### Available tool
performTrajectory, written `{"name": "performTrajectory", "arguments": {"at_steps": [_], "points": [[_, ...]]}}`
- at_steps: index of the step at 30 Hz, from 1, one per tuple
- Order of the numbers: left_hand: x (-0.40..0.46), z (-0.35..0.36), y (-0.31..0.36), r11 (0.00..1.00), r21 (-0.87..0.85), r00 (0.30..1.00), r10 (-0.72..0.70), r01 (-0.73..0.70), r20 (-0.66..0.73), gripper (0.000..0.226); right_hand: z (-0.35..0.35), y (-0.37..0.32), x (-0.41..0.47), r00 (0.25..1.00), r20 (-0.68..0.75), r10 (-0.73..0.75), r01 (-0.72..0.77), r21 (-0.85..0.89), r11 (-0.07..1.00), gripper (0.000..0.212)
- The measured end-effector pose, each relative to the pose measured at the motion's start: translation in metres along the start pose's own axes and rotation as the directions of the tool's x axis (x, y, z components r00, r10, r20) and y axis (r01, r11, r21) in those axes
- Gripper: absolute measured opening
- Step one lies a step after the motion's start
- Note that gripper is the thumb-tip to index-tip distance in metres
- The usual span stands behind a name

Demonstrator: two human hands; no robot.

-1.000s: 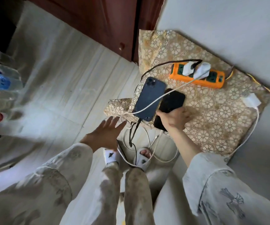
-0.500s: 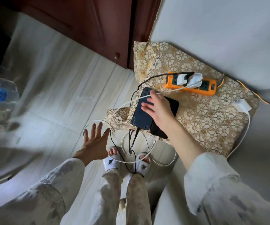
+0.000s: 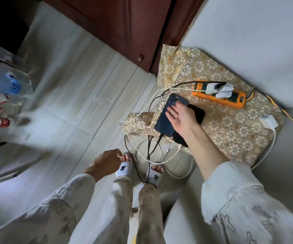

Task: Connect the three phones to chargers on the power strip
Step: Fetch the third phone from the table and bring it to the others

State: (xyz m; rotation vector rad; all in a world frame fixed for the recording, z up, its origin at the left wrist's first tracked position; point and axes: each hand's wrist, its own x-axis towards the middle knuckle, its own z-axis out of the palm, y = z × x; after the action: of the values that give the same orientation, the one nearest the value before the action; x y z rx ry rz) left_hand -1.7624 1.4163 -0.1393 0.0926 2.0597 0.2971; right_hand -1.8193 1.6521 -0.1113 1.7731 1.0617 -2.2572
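Blue phone (image 3: 166, 118) under flat, open right hand (image 3: 181, 117), black cable seated; left hand (image 3: 105, 162) loosely curled, empty; next, probably plug black phone (image 3: 197, 114).

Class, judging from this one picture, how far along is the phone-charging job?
Done: two adapters sit in the orange power strip, and a black cable enters the blue phone. In hand: the right hand rests open across both phones. Left: the black phone, and a third phone, unseen.

Floral-cloth stand (image 3: 230, 136), power strip (image 3: 230, 101), phones (image 3: 166, 120), charger (image 3: 268, 121)
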Motion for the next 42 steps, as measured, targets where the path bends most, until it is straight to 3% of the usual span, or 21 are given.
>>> {"name": "performTrajectory", "arguments": {"at_steps": [4,8,11,14,20,25,33,38,42], "points": [[-0.021,-0.003,-0.001,0.999,-0.031,0.999,0.032,-0.032,0.005,0.032,-0.01,0.019,-0.034,0.989,0.062,0.131,-0.112,-0.249,0.962,0.043],[-0.061,-0.018,0.0,0.988,-0.154,0.999,0.006,-0.012,-0.044,0.03,-0.022,0.029,-0.092,0.969,0.156,0.19,-0.094,-0.48,0.872,0.037],[-0.106,-0.028,-0.006,0.963,-0.271,0.99,-0.04,0.003,-0.133,0.029,-0.028,0.031,-0.143,0.951,0.259,0.168,0.032,-0.625,0.78,0.032],[-0.161,-0.033,-0.016,0.905,-0.425,0.971,-0.092,-0.011,-0.22,0.027,-0.029,0.027,-0.197,0.92,0.377,0.108,0.24,-0.759,0.605,0.027],[-0.282,-0.019,-0.056,0.728,-0.671,0.862,-0.241,-0.143,-0.445,0.026,-0.006,0.047,-0.292,0.806,0.571,0.154,0.499,-0.796,0.343,0.031],[-0.361,0.005,-0.117,0.615,-0.764,0.773,-0.383,-0.195,-0.506,0.024,0.031,0.115,-0.358,0.691,0.661,0.293,0.656,-0.744,0.131,0.03],[-0.456,0.003,-0.263,0.524,-0.789,0.604,-0.528,-0.321,-0.597,0.024,0.136,0.252,-0.479,0.46,0.791,0.404,0.888,-0.407,-0.215,0.015],[-0.534,0.024,-0.376,0.45,-0.826,0.455,-0.69,-0.339,-0.562,0.023,0.188,0.372,-0.567,0.284,0.793,0.539,0.953,-0.172,-0.249,0.012],[-0.599,0.061,-0.445,0.361,-0.867,0.344,-0.81,-0.344,-0.474,0.022,0.205,0.468,-0.638,0.16,0.714,0.682,0.974,-0.002,-0.226,0.025]]}}
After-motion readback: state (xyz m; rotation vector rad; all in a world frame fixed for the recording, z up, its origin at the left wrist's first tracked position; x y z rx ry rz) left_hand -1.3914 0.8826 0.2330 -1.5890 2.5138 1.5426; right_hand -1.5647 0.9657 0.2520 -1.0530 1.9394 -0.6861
